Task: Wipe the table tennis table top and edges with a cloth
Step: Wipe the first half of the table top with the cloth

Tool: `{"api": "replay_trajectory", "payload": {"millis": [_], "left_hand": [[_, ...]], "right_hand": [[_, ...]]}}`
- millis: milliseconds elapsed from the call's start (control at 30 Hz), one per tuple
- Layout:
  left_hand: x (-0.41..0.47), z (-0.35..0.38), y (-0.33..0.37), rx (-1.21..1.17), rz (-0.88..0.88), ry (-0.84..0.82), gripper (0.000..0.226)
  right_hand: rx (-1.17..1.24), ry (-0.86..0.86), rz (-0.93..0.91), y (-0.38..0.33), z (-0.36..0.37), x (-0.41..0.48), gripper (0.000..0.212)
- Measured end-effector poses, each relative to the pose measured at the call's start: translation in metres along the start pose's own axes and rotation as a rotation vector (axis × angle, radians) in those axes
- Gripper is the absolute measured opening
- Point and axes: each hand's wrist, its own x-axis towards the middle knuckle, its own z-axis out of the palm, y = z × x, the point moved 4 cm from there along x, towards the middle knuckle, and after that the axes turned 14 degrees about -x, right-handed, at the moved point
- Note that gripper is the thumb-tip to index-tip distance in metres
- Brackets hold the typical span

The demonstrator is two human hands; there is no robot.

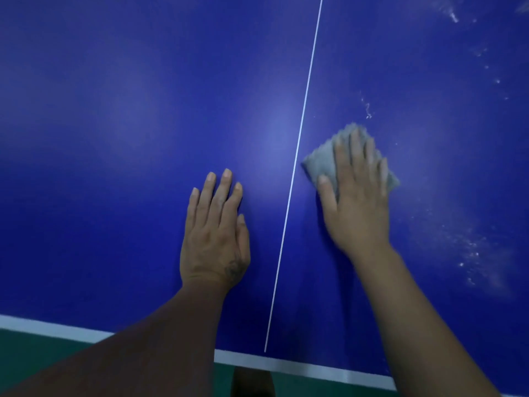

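The blue table tennis table top [128, 116] fills the view, split by a thin white centre line [297, 144]. My right hand [357, 196] lies flat with straight fingers on a folded grey cloth [320, 161], pressing it onto the right half just beside the line. My left hand [217, 224] rests flat, palm down, on the left half and holds nothing. White dusty specks [472, 247] are scattered over the right half, right of the cloth and up toward the far right corner.
The table's near edge has a white border stripe [309, 368] along the bottom of the view. Below it is green floor [43, 356]. A dark shape [252, 382] shows under the edge near the centre line.
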Motion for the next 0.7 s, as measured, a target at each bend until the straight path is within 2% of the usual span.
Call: {"api": "replay_trajectory", "payload": {"millis": [133,267,333,400,500,567,700], "left_hand": [[0.001,0.002,-0.001,-0.007,0.007,0.012,0.053],[-0.001,0.002,-0.003,-0.008,0.002,0.009,0.055],[-0.001,0.002,-0.003,-0.01,-0.003,0.008,0.056],[0.0,0.004,-0.003,-0.02,0.001,0.012,0.055],[-0.001,0.005,-0.004,-0.014,0.005,0.012,0.055],[-0.002,0.005,-0.005,-0.017,0.013,0.011,0.054],[-0.001,0.006,-0.008,-0.017,0.025,0.017,0.055]], "right_hand": [[-0.041,-0.037,-0.108,-0.029,0.01,-0.085,0.07],[-0.07,-0.026,-0.178,-0.037,0.009,-0.05,0.069],[-0.066,-0.005,-0.123,-0.027,0.006,0.002,0.068],[-0.05,0.008,0.007,-0.008,0.002,0.054,0.067],[-0.02,-0.018,0.155,-0.001,-0.005,0.089,0.068],[-0.017,-0.017,0.13,-0.02,-0.007,0.073,0.07],[-0.039,-0.002,-0.056,-0.057,0.001,-0.016,0.068]]}}
